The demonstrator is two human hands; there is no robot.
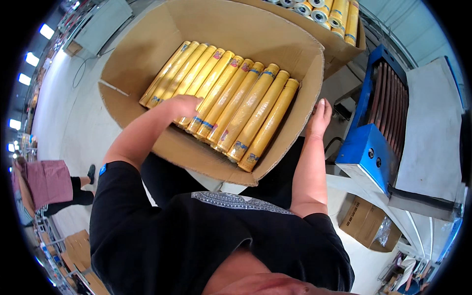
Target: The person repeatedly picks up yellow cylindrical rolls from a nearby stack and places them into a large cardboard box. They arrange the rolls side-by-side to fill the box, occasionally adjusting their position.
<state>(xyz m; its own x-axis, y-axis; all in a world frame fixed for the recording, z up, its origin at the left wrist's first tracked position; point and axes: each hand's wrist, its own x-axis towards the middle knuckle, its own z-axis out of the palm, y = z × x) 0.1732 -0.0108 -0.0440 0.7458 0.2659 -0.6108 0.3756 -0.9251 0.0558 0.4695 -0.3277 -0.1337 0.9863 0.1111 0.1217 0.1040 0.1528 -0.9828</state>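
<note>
While apparently evening up a row: left hand (185, 105) over yellow tubes (239, 110) inside the box (223, 29), clasp or touch impossible to tell; right hand (319, 118) against or beside box's right wall, no tube in it, hold unclear. Next, probably calling for light, level pressure. Slim, glossy-wrapped cylinders; brown, open-topped cardboard. Beyond: blue machine (364, 147).

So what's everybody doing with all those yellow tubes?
A person is at an open cardboard box with a row of shiny yellow tubes lying side by side inside. Their left hand is over the tubes; its fingertips are hard to see. Their right hand is at the box's right edge. Another box behind holds more tubes.
</note>
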